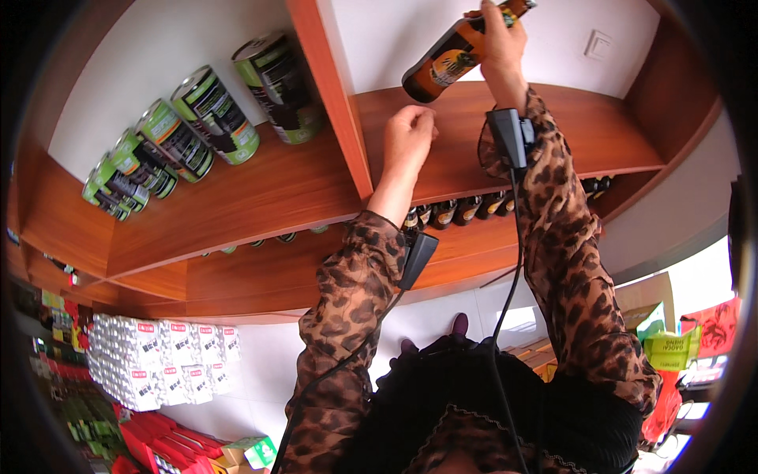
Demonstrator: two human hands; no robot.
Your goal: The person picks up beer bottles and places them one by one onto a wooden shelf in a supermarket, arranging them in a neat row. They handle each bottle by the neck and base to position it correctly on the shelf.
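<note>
An amber glass bottle (pixel 453 59) with an orange and dark label is held up by its neck end in my right hand (pixel 503 44). It tilts, its base towards the lower left and its neck to the upper right. Just below that base is my left hand (pixel 410 135), its fingers curled in and nothing visible in them. Both hands are in front of the wooden shelf compartment (pixel 533 130), right of an upright divider (pixel 331 89). On the shelf beneath stands a row of small dark bottles (pixel 468 208), partly hidden by my sleeves.
Several green and black cans (pixel 216 115) line the shelf left of the divider. A wall switch (pixel 599 45) is at the right. White packs (pixel 160 361) are stacked on the floor at the left, near red packages (pixel 172 441). Cables hang from devices on both wrists.
</note>
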